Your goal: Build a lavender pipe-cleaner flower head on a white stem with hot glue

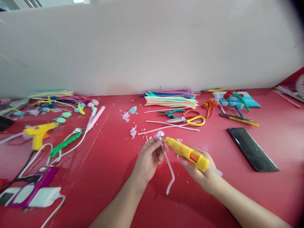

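Over the middle of the red table, my left hand (pixel 150 155) pinches a small fluffy pale-lilac piece (pixel 160 134) between thumb and fingers. A pale pink pipe cleaner (pixel 171 172) hangs down below these fingers, bent near its lower end; whether it joins the fluffy piece is hidden. My right hand (pixel 206 174) is closed around a yellow glue gun (pixel 182 151) with a clear glue stick poking out of its back. The metal nozzle points left and meets or nearly meets the fluffy piece. Lilac clippings (pixel 133 131) lie just beyond my left hand.
Beyond my hands lie yellow-handled scissors (pixel 196 121), teal-handled pliers (pixel 174 113) and a bundle of pipe cleaners (pixel 171 100). A black phone (pixel 253 148) is at right. On the left are a second glue gun (pixel 39 134), a purple power strip (pixel 44 183), cords and a pink styling iron (pixel 95 118).
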The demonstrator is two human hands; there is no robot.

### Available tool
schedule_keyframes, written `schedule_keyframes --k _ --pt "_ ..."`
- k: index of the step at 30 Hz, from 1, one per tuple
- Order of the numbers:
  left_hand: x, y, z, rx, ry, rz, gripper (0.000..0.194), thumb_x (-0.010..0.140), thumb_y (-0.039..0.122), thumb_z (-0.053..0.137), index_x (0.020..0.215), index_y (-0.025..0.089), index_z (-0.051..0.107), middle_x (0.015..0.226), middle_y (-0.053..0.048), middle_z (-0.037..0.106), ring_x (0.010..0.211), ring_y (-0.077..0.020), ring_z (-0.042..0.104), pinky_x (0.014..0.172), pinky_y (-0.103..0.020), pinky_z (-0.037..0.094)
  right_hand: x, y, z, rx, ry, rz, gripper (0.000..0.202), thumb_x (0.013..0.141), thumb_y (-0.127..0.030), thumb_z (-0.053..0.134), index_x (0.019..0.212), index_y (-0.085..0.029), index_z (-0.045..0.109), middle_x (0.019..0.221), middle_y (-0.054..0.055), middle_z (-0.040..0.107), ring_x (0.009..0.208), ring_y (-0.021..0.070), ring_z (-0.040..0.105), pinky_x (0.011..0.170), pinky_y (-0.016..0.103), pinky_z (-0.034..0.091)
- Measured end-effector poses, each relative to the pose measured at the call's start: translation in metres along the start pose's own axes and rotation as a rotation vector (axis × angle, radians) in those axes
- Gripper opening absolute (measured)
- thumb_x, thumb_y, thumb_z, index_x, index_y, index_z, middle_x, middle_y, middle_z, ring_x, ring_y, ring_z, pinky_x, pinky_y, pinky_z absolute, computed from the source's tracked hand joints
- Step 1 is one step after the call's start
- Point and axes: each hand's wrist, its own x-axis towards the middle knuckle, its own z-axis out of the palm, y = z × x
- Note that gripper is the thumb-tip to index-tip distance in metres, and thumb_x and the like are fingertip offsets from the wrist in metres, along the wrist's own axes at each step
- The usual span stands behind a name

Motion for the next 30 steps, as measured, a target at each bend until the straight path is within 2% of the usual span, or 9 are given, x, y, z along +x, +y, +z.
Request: schedule_keyframes --k 15,22,27,30 --pt "0.0 0.0 0.001 0.051 0.023 0.026 0.014 0.077 0.027 0.067 0.076 0.014 0.062 0.056 0.002 0.062 0.036 -0.0021 0.043 0.034 -0.012 0.029 0.001 -0.001 0.001 0.015 -0.035 0.039 0.022 0.089 -0.037 0.049 0.08 -0.018 0.056 0.064 0.0 0.053 0.053 0.0123 0.048 0.052 0.025 0.04" --pt "-0.001 0.005 0.0 0.124 0.066 0.153 0.014 0.078 0.025 0.067 0.072 0.014 0.061 0.058 0.0 0.064 0.037 -0.004 0.046 0.037 -0.015 0.032 0.0 -0.004 -0.001 -0.077 -0.042 0.057 0.024 0.088 -0.037 0.049 0.071 -0.021 0.047 0.061 -0.002 0.046 0.051 0.012 0.044 0.049 0.025 0.036" --pt "0.001 0.01 -0.006 0.07 0.058 0.164 0.011 0.079 0.023 0.064 0.075 0.014 0.061 0.056 0.002 0.061 0.035 -0.0014 0.042 0.035 -0.013 0.027 0.005 0.002 0.0 -0.092 -0.003 0.009 0.018 0.089 -0.033 0.049 0.075 -0.022 0.044 0.069 -0.001 0.047 0.058 0.013 0.048 0.055 0.025 0.039" --pt "0.002 0.013 -0.009 0.025 0.023 0.134 0.011 0.078 0.024 0.064 0.076 0.013 0.062 0.052 0.003 0.057 0.032 0.0007 0.036 0.034 -0.012 0.025 0.008 0.006 0.007 -0.159 -0.092 -0.03 0.008 0.085 -0.025 0.052 0.082 -0.021 0.046 0.079 0.003 0.05 0.067 0.0153 0.052 0.061 0.027 0.043"
